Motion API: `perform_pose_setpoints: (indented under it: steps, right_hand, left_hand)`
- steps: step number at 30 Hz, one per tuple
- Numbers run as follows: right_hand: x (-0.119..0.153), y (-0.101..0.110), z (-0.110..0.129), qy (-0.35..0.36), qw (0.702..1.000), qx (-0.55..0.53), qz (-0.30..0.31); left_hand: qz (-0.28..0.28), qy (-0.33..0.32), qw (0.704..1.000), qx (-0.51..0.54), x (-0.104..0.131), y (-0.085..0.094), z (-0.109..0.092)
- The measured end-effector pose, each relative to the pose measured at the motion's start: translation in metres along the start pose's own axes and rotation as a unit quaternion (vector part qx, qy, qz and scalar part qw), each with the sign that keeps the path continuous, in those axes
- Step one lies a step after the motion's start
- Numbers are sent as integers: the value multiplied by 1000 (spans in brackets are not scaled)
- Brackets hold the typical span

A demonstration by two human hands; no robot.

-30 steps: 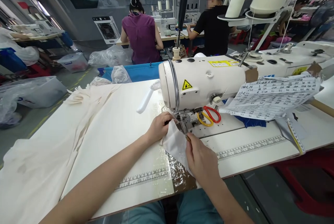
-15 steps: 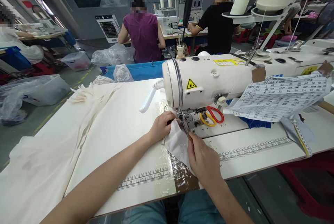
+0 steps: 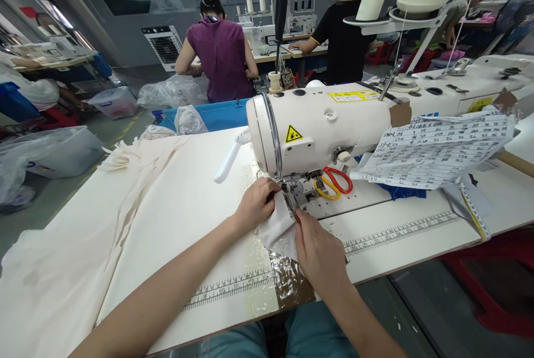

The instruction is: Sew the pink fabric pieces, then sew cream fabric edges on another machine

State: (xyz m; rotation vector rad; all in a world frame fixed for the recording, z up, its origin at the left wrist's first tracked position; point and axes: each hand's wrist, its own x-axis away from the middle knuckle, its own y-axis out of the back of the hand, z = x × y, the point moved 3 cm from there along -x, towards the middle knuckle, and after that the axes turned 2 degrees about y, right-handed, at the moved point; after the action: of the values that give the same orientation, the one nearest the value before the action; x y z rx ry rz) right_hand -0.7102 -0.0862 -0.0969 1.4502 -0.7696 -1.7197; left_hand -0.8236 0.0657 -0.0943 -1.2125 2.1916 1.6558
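Note:
A piece of thin white fabric (image 3: 277, 231) lies at the needle area of a white sewing machine (image 3: 317, 130), its near end hanging toward the table edge. My left hand (image 3: 257, 202) is closed on the fabric's left side, fingertips close to the presser foot (image 3: 287, 181). On the right side, my right hand (image 3: 320, 249) pinches the fabric's edge between thumb and forefinger. A slim metal piece shows just ahead of those fingertips; I cannot tell whether it is held or part of the machine. The needle itself is hidden.
Scissors with red and yellow handles (image 3: 336, 183) lie behind the right hand. Cream fabric (image 3: 62, 258) covers the table's left side. A written sheet (image 3: 442, 149) hangs on the machine. Printed rulers (image 3: 400, 234) run along the front edge. Two people work beyond.
The view has turned slightly right, so everything sits further left. Both hands keep their grip by the presser foot, and the fabric's near end reaches less far toward the table edge.

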Motion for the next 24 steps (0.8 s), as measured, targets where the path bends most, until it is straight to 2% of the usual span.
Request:
perform_pose_setpoints:
  steps: [3, 6, 10, 13, 15, 18, 21, 24]
  right_hand:
    - [1, -2, -1, -9, 1000, 3, 12]
    - [1, -4, -1, -13, 1000, 10, 23]
    - [-3, -5, 0, -15, 999, 33, 21]
    - [1, 0, 2, -14, 999, 41, 9]
    - [14, 9, 4, -23, 1000, 16, -7]
    - [49, 22, 7, -44, 995, -92, 2]
    - [85, 28, 9, -101, 973, -201, 48]
    - [104, 30, 8, -154, 958, -232, 64]
  left_hand:
    - [6, 28, 999, 34, -1, 3, 1]
    - [6, 30, 999, 41, -1, 3, 1]
    - [-3, -23, 1000, 2, 0, 2, -2]
    - [18, -77, 996, -37, 0, 4, -5]
    - [51, -105, 992, -41, 1, 9, -10]
    - [111, -123, 985, -54, 3, 15, -20]
    - [141, -95, 979, -112, 7, 15, -32]
    - [138, -62, 975, -161, 14, 8, -46]
